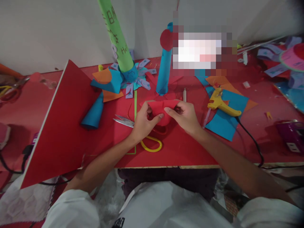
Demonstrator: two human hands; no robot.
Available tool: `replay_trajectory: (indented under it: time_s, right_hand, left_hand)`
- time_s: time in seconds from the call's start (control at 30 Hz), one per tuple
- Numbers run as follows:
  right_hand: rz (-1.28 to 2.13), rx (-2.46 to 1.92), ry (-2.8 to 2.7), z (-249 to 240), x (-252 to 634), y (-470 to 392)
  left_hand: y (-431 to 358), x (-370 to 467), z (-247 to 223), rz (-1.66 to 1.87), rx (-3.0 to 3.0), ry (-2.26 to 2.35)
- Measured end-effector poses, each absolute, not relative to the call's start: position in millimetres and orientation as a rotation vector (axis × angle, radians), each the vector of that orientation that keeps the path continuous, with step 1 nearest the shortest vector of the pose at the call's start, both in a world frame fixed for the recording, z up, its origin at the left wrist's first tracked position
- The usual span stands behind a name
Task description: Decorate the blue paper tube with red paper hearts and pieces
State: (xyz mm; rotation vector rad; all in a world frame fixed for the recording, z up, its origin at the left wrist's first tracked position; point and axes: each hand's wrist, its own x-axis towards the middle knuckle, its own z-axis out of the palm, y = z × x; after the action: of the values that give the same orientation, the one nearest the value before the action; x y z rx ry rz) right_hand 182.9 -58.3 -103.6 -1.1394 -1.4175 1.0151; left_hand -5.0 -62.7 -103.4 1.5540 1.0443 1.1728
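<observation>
Holding red ppr [156, 108], scissors [128, 123] nr, blue tube [164, 68] beyond

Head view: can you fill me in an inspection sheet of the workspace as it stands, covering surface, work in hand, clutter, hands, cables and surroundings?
Surface: red table, its near edge showing in front of the person.
Work in hand: red paper piece, curved, between both hands.
Clutter: scissors partly hidden by the left hand; yellow glue gun lying on blue paper; red board tilted at left; green tube and blue tube standing behind.
Hands: left hand and right hand both grip the red paper piece.
Cables: black cord runs from the glue gun toward the near edge; another black cable at far left.
Surroundings: pale wall behind; one upper-right patch is pixelated, contents unreadable.
</observation>
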Motion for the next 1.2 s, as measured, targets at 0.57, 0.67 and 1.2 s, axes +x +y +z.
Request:
replay_trajectory:
  time_s: [0.57, 0.67, 1.2]
  right_hand:
    - [1.26, -1.055, -1.079, -107, 203, -39]
    - [1.281, -0.929, -1.111, -103, 217, -36]
    - [1.339, -0.366, -1.825, -96, 225, -37]
  left_hand:
    - [-64, -13, -96, 1.298, 1.7, 1.0]
    - [-62, -16, -95, 1.329, 1.661, 1.032]
    - [-59, -23, -90, 0.982, 1.682, 1.08]
